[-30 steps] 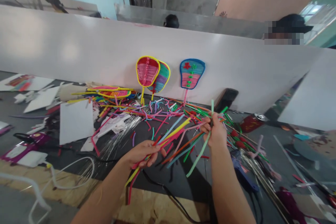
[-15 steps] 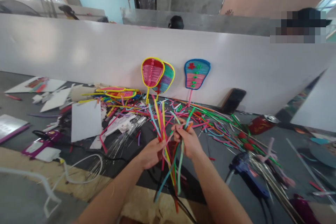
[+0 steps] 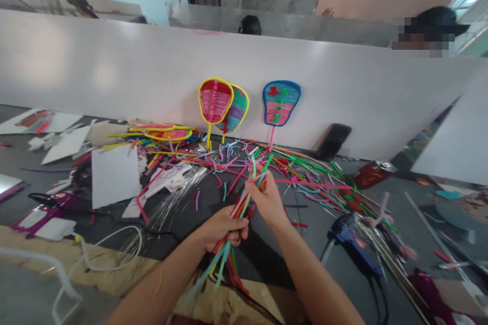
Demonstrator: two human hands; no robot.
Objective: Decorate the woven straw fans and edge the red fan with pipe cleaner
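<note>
Over the dark table's front part, my left hand (image 3: 225, 228) is closed round the middle of a bundle of coloured pipe cleaners (image 3: 223, 259), whose lower ends fan out below it. Higher up, my right hand (image 3: 267, 195) is closed on the upper part of the same bundle, its fingers near the green and pale tips. A long pink pipe cleaner (image 3: 305, 183) stretches sideways to the right from there. Behind my hands, short cut pieces of pipe cleaner lie scattered on the table.
Fan-shaped pipe cleaner pieces lean on the white partition (image 3: 152, 71), among them a blue-edged one (image 3: 281, 104). On the right are a phone (image 3: 333, 141), a red can (image 3: 371, 174) and a blue glue gun (image 3: 354, 246). Left lie white cards (image 3: 116, 177) and a purple glue gun (image 3: 48, 213).
My hands have drawn the separate pipe cleaners together into one tilted bundle. My left hand has shifted lower on it, and a pink pipe cleaner now sticks out to the right.
</note>
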